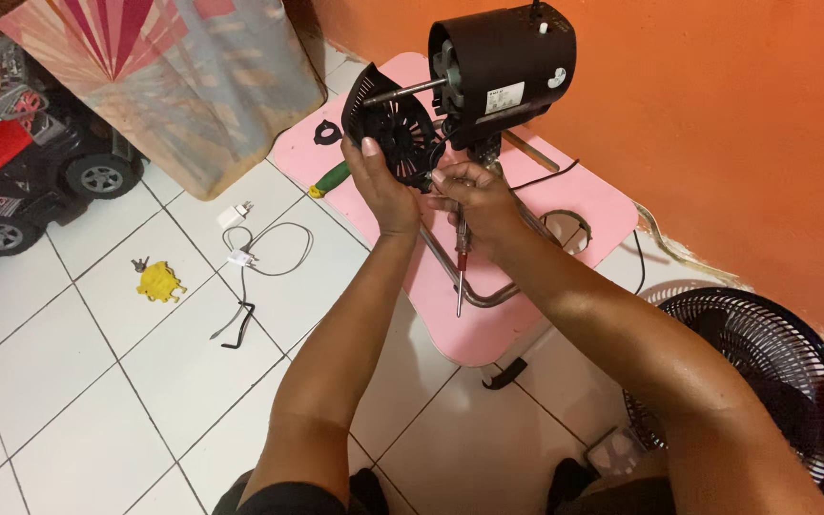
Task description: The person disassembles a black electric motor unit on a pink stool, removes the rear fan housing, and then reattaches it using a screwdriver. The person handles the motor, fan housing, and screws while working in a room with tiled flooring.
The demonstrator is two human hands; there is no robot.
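A black fan motor housing (507, 67) stands on a pink board (584, 195), its metal shaft (402, 92) pointing left. My left hand (379, 181) holds a black round plastic cover (388, 124) that sits over the shaft. My right hand (474, 195) is right beside it under the motor, fingers pinched at the cover's lower edge, and grips a screwdriver (461, 262) that hangs point down.
A green-handled tool (329, 179) and a small black ring (327, 133) lie on the board's left end. A black fan grille (765, 372) leans at the right. White charger and cable (250, 256), a yellow toy (159, 281), a toy car (30, 172) and a draped cloth (174, 76) are on the tiled floor.
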